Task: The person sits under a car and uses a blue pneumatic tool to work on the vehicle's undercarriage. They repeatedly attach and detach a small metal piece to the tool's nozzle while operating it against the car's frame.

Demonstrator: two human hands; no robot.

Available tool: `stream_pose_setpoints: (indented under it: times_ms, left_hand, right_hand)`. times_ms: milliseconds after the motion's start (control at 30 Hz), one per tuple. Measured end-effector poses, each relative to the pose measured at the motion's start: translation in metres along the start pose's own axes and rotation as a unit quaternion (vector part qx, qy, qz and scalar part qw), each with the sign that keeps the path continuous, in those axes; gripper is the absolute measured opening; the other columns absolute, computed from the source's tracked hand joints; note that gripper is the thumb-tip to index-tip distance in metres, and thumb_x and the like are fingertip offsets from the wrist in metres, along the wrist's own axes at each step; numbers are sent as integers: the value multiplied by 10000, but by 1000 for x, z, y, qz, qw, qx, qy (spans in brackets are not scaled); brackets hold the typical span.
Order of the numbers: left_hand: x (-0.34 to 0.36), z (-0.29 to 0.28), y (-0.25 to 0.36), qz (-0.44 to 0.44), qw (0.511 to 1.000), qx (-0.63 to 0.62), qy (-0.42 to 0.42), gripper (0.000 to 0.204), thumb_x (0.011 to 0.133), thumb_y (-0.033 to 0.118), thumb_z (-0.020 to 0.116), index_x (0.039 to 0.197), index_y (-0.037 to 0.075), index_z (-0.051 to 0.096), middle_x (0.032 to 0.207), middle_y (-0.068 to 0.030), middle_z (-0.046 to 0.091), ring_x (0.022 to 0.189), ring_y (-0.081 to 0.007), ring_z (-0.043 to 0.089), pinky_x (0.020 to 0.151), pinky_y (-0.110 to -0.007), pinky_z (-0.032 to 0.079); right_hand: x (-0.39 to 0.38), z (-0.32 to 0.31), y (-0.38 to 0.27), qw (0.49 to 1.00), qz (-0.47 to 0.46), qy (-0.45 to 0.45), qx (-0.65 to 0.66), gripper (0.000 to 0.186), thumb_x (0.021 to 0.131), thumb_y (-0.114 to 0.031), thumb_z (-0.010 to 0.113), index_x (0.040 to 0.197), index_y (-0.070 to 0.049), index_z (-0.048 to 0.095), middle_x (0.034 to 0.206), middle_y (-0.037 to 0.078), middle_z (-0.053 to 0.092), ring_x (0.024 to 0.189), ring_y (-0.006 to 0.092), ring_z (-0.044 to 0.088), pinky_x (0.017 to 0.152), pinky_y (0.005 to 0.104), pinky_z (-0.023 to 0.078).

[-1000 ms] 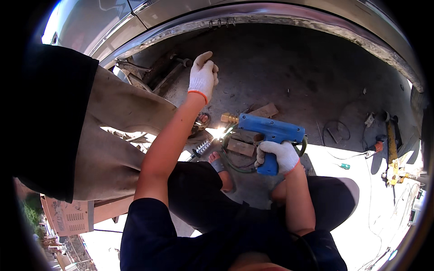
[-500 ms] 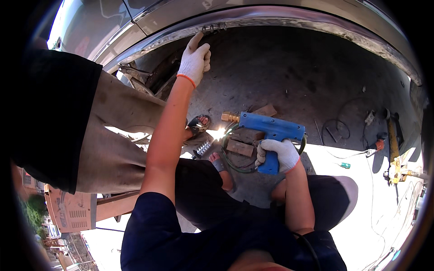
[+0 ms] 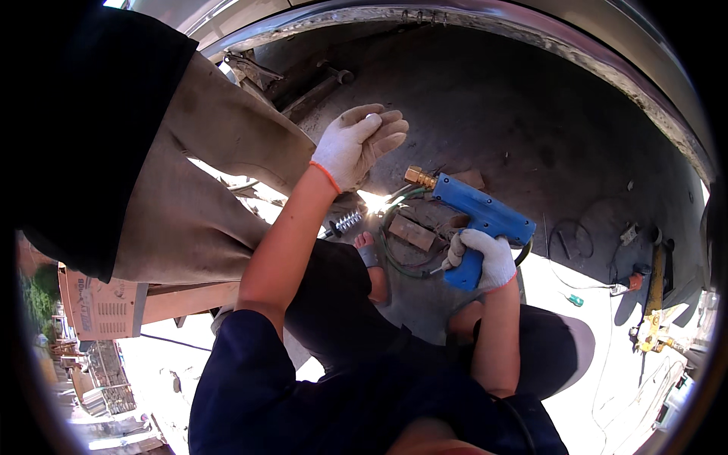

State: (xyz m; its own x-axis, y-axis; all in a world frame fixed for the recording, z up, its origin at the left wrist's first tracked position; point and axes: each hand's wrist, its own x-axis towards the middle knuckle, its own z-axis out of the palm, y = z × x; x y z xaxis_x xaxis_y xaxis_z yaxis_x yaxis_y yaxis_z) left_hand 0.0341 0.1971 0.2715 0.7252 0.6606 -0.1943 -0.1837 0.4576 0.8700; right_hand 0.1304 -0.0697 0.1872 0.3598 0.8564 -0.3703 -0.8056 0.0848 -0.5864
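Blue gun [image 3: 485, 208] in right hand [image 3: 491, 259], left hand [image 3: 353, 149] half-curled

Smooth blue gun [image 3: 485, 208], apparently plastic, with a shiny brass-coloured metal nozzle [image 3: 419, 177]; matt knitted cloth gloves [image 3: 345, 148]; a glossy car panel [image 3: 254, 19] (its sill [image 3: 334, 23] rough and scuffed); dull concrete floor [image 3: 485, 98].

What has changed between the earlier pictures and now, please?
The left hand, which pointed up at the car's sill, has drawn back from it toward the person; its fingers are now partly opened. Nothing was taken hold of or let go. The right hand keeps its grip on the blue gun-shaped tool.
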Motion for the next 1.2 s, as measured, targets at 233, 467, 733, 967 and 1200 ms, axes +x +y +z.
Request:
stream_pose_setpoints:
  times_ms: [233,467,733,967,1200]
  left_hand:
    - [-20,7,3,-48,985,167,-16,208,1038,162,571,1084,-35,522,982,-160,652,760,-179,677,625,-272,573]
    - [-18,-1,-11,-118,991,25,-60,230,1056,219,543,1131,4,577,858,-56,608,611,-93,505,516,-219,386]
    - [-18,-4,-23,-143,981,-24,-132,344,1049,126,514,1357,-27,507,859,-52,605,628,-97,491,562,-228,409]
    - [-24,10,-27,-125,987,-41,-95,412,998,13,455,1403,-60,472,945,-132,644,712,-175,604,622,-292,506]
    - [-14,-8,-40,-159,960,-168,-159,471,928,-11,421,1382,-135,446,1123,-211,603,922,-229,619,748,-356,545]
  right_hand:
    - [-5,-6,7,997,-39,-27,57,328,853,-103,634,1129,67,583,716,132,617,598,248,622,616,426,577]
    - [-4,-9,9,995,-31,-40,82,341,843,-123,651,1125,55,582,717,124,606,607,243,614,630,426,572]
    - [-4,-9,8,996,-35,-46,68,331,847,-126,651,1121,47,585,721,123,618,602,236,621,628,422,576]
    - [-5,-11,7,996,-32,-42,67,326,849,-121,644,1126,39,584,724,123,624,605,234,627,628,421,577]
    - [-7,-7,6,995,-30,-48,78,323,852,-121,635,1128,37,584,721,118,621,609,235,625,635,421,573]
